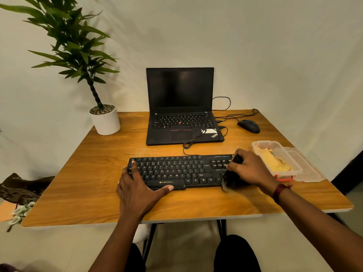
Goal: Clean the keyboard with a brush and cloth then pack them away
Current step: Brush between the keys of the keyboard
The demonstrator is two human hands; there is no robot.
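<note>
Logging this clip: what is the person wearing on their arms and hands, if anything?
No sleeves, gloves or rings show. The left hand and its arm are bare down to the edge of the picture. The right hand and arm are bare too, except for a dark red wristband on the wrist, the only thing worn.

Wall [275, 46]: plain off-white, with faint leaf shadows at left.
Desk [88, 193]: wood-grain top, pale edge, black metal legs beneath.
Floor [186, 242]: pale, smooth.
Potted plant [105, 118]: white pot, on the desk's far left corner.
Dark patterned fabric [21, 187]: heaped left of the desk.
Light: warm, dim.
</note>
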